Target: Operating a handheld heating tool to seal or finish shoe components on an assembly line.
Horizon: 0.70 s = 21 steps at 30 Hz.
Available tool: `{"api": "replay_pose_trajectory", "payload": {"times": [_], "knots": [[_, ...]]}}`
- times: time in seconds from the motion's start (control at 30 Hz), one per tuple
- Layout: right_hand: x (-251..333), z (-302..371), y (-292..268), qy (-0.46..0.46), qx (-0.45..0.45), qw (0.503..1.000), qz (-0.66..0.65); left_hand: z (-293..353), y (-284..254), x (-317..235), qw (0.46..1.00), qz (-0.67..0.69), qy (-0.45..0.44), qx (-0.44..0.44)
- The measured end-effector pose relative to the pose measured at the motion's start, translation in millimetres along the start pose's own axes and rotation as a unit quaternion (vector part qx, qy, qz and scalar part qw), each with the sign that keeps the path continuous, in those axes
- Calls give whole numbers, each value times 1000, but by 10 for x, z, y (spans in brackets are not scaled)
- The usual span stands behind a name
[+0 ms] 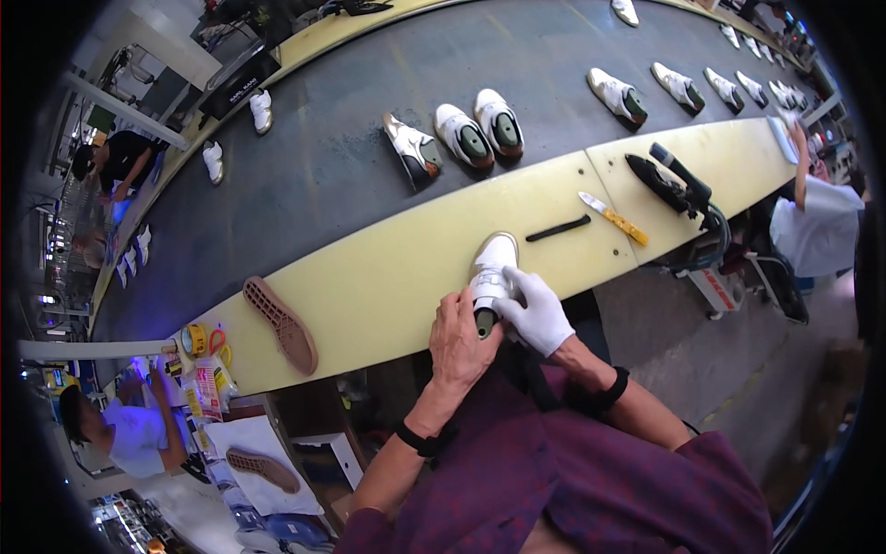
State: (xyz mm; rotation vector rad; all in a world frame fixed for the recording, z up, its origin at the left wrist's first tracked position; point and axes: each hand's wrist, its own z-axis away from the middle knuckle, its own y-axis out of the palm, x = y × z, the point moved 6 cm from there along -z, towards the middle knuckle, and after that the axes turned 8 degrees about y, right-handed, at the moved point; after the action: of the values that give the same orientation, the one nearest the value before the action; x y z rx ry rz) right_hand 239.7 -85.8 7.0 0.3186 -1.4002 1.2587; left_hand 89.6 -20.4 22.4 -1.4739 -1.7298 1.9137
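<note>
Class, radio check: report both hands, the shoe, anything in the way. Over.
Left hand and gloved right hand on white shoe. Toe points away from wearer. Yellow-handled knife to the right, apart from both.

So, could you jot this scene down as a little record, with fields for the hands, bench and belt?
Left hand: bare, fingers holding the white sneaker
Right hand: white-gloved, touching that sneaker
Bench: pale yellow; brown shoe sole at left, yellow-handled knife and slim black item at right
Belt: dark grey, bearing more white sneakers
</note>
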Motion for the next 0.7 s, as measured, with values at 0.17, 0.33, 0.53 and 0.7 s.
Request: {"api": "replay_pose_trajectory", "payload": {"times": [0.17, 0.33, 0.53, 0.7], "knots": [[-174, 233, -119, 34, -8, 999, -14, 165, 164, -269, 1000, 6, -5, -8], [-508, 243, -135, 22, 11, 990, -138, 303, 224, -538, 996, 84, 24, 4], [-531, 167, -284, 99, 103, 948, -284, 371, 312, -169, 857, 482, -178, -49], [-765, 202, -177, 146, 112, 885, -427, 311, 391, -139, 849, 495, -182, -20]]}}
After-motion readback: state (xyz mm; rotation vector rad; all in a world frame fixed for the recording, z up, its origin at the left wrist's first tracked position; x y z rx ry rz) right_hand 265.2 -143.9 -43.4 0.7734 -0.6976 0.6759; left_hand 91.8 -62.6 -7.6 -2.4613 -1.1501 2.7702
